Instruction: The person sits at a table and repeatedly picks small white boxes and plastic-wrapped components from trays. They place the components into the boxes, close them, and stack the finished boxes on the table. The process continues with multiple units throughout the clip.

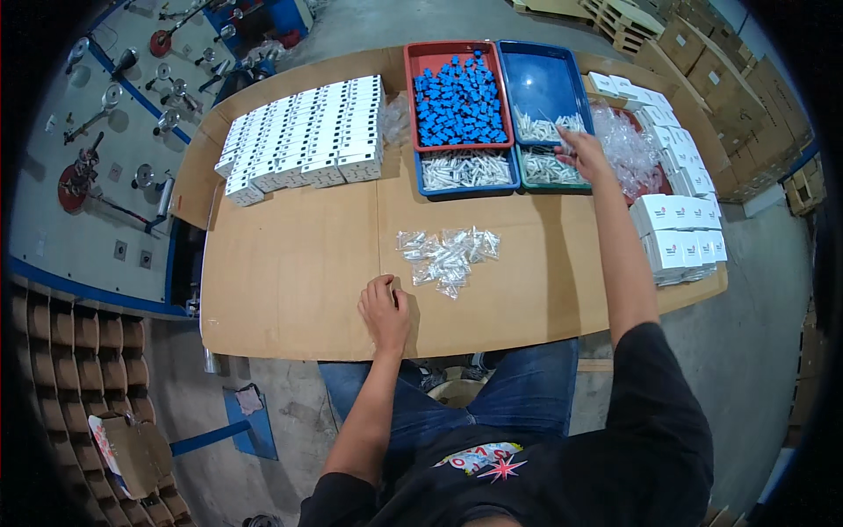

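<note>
My left hand [385, 316] rests on the cardboard-covered table near its front edge, fingers loosely curved and thumb apart, holding nothing I can see. Just beyond it lies a loose pile of small clear plastic bags [446, 256] with white pieces inside. My right hand [585, 156] is stretched out over the trays, its fingers spread and pointing left. Below its fingertips are a blue tray [537, 77] with small white pieces [546, 125] at its near end and a green-rimmed tray [553, 183] of similar white pieces. Nothing clearly shows between those fingers.
A red tray [452, 48] of blue parts [463, 101] stands beside a blue tray of white plugs [465, 169]. Rows of white boxes [307, 132] stand at the left. Clear plastic bags [625, 145] and stacked white boxes [678, 233] lie at the right.
</note>
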Demonstrator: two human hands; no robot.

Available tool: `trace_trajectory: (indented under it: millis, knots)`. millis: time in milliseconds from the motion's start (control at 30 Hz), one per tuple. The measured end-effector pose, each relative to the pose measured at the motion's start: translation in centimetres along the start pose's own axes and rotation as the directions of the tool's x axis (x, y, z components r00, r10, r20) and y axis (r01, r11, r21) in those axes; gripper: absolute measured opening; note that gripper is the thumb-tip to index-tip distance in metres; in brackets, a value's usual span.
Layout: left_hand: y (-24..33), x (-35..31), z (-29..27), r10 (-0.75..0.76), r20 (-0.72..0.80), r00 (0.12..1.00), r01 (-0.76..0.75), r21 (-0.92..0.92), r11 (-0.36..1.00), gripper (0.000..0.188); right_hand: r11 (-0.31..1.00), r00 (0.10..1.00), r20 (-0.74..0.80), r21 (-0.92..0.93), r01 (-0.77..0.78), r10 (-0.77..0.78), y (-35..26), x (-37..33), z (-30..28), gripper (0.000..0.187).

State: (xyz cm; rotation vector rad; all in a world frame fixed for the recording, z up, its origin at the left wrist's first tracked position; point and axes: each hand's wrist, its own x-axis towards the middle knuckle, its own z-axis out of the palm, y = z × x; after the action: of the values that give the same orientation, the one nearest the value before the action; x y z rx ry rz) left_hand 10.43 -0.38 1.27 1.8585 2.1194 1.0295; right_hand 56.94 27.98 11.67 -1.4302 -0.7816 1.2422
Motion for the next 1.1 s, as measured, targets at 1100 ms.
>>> trace_trajectory:
  millis: [1100]
  knots:
    - [0.0,0.0,0.1,0.032,-0.002,0.999,-0.032,0.081,0.996,0.031,0.382,0.799,0.264,-0.769,0.512,-0.540,-0.7,2.1,-5.2,0.032]
